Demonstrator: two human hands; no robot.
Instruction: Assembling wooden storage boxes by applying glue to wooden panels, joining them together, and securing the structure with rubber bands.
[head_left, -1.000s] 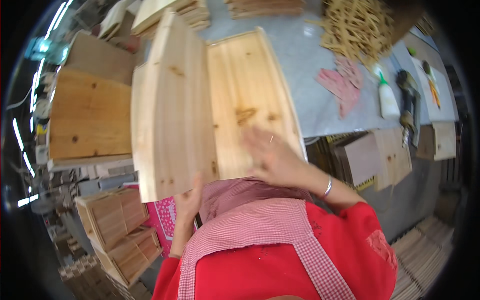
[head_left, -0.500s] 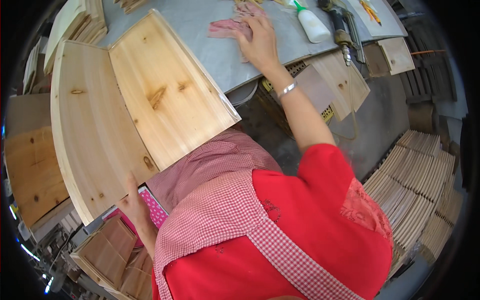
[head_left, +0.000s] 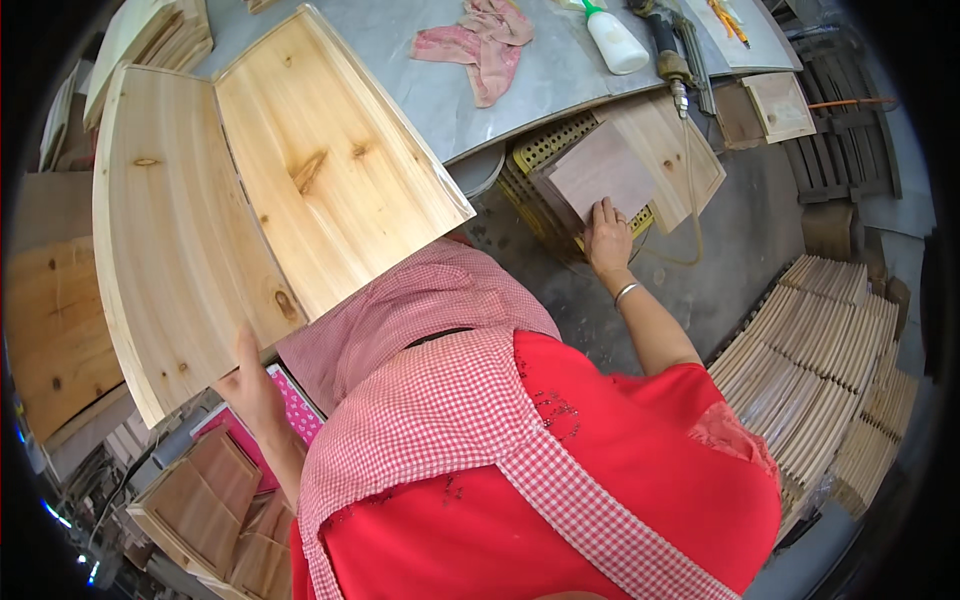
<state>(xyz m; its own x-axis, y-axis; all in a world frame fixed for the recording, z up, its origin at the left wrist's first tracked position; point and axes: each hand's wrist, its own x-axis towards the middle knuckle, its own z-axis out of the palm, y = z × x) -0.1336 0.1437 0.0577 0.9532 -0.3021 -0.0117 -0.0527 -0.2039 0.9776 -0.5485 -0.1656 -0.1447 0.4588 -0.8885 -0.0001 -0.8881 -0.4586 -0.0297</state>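
Note:
A pale knotty-pine piece [head_left: 320, 170] of two panels set at an angle, with thin raised rims, slants across the left of the view. Its far end reaches over the grey worktable. My left hand [head_left: 252, 385] grips its near lower edge, thumb on the inner face, the other fingers mostly hidden. Low beside the table, my right hand [head_left: 608, 240] has its fingertips over the near edge of a thin brown board [head_left: 600, 170], the thumb out of sight. This board lies with others on a yellow perforated crate [head_left: 555, 140]. A pink cloth [head_left: 485, 45] lies crumpled on the worktable [head_left: 400, 85].
A white glue bottle [head_left: 615, 42] and an air tool [head_left: 672, 60] with a hose lie on the table. Stacked wooden panels [head_left: 800, 350] stand at the right; more boards [head_left: 150, 50] are at far left. Wooden trays [head_left: 205, 495] sit at lower left.
My right hand has let go of the pink cloth and come down to the thin brown board on the crate. My left hand keeps its hold on the pine piece.

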